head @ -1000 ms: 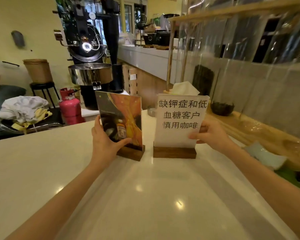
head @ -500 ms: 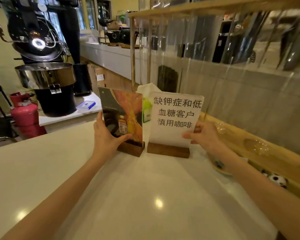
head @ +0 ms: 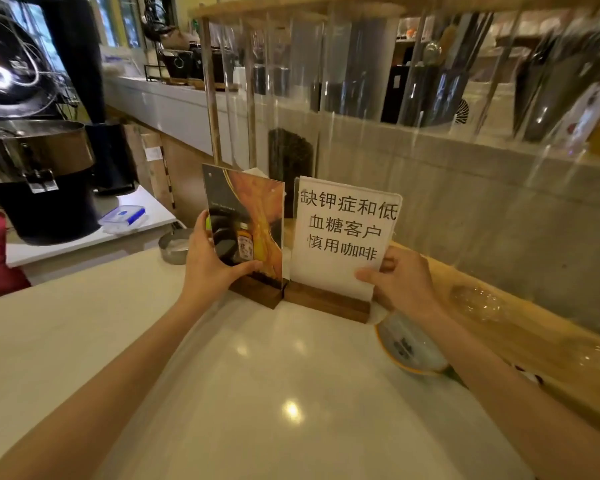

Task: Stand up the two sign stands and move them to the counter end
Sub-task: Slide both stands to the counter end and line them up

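Sign stands sit upright on the white counter (head: 84, 341), side by side, wooden bases touching or very nearly so — can't tell which. Landmark: the ashtray (head: 175, 245), the metal dish at the counter's far edge. Both stands are just right of it, so they look close to the counter end already.

Biggest first. The white sign stand (head: 343, 237), paper with black Chinese characters in a dark wood base, is the one farther from the ashtray. The person's right hand (head: 402, 282) pinches its lower outer corner, thumb on the front face, fingers curled behind the sheet. The picture sign stand (head: 253, 223), orange and black print with a small bottle, is the one nearer the ashtray; the left hand (head: 208, 268) clamps its lower near edge, thumb across the front, fingers behind.

Doing it well, as I judge it: both grips are on the sheets, not the bases, so pushing high could tip them — keep pressure low, slide slowly, bases flat. Keep the picture stand off the ashtray. A patterned bowl (head: 409, 348) lies under the right wrist, well right of the ashtray; the forearm should lift clear of it. Let go one hand at a time and check that each stand stays upright.
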Demonstrator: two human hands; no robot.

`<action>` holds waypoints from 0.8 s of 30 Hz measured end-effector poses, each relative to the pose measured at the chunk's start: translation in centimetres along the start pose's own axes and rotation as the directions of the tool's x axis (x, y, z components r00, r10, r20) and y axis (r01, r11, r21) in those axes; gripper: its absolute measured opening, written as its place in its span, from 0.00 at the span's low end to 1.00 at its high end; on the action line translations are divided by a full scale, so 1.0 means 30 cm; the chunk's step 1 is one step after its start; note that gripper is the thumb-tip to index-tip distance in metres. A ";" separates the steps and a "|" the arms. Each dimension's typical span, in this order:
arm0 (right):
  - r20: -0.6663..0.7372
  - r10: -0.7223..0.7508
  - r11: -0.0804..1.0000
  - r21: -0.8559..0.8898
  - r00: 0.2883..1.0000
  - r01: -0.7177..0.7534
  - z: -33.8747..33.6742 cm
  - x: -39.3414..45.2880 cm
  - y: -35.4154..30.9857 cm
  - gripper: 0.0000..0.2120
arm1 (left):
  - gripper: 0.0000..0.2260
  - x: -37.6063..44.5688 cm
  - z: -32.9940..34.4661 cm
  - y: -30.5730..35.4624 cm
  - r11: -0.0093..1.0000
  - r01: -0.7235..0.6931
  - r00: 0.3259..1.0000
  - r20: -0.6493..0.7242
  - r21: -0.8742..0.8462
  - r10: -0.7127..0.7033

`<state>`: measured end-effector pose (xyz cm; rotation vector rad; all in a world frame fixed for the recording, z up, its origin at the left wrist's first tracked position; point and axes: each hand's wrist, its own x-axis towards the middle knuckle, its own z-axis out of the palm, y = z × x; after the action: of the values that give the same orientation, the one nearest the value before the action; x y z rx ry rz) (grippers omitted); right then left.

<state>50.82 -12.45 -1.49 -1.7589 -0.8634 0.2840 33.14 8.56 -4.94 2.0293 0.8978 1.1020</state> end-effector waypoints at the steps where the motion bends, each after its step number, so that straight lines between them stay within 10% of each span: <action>1: -0.011 0.000 1.000 0.003 1.000 0.000 -0.008 -0.001 0.002 0.17 | 0.52 0.007 0.012 0.003 1.000 0.000 1.000 0.008 -0.004 0.000; 24: -0.174 -0.124 0.979 -0.183 0.977 0.092 -0.020 0.000 0.057 0.15 | 0.47 0.156 0.181 0.062 0.992 0.068 0.992 0.117 -0.101 -0.056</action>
<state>51.86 -13.13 -2.81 -1.8580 -0.8662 -0.0284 40.31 10.12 -3.82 1.9437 0.8225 0.9688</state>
